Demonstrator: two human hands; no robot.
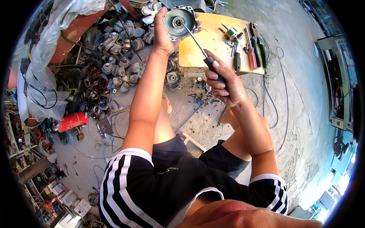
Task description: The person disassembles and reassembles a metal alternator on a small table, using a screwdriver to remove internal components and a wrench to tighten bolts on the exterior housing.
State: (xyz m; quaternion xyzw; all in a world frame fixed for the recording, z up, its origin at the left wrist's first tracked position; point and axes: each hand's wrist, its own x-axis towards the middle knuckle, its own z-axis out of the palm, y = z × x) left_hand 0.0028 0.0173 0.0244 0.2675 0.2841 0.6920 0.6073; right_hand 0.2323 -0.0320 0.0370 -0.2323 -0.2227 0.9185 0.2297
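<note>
My left hand [164,36] is wrapped round a square grey metal motor end cover [185,17], holding it up over the left end of a wooden work board with its hollow inner face toward me. A screwdriver [195,41] with a black handle is gripped in my right hand [227,79]. Its long steel shaft slants up to the left, and the tip meets the round hub in the middle of the cover. Whether the tip sits inside the hub's hole is too small to tell.
On the wooden board [213,24] lie pliers with dark green handles [259,47], a red-handled screwdriver [252,57], a black-handled tool [237,57] and a small metal motor part [230,33]. Many used motors [123,72] are heaped at the left, near a red cylinder [72,121]. Cables [287,102] trail across the concrete floor.
</note>
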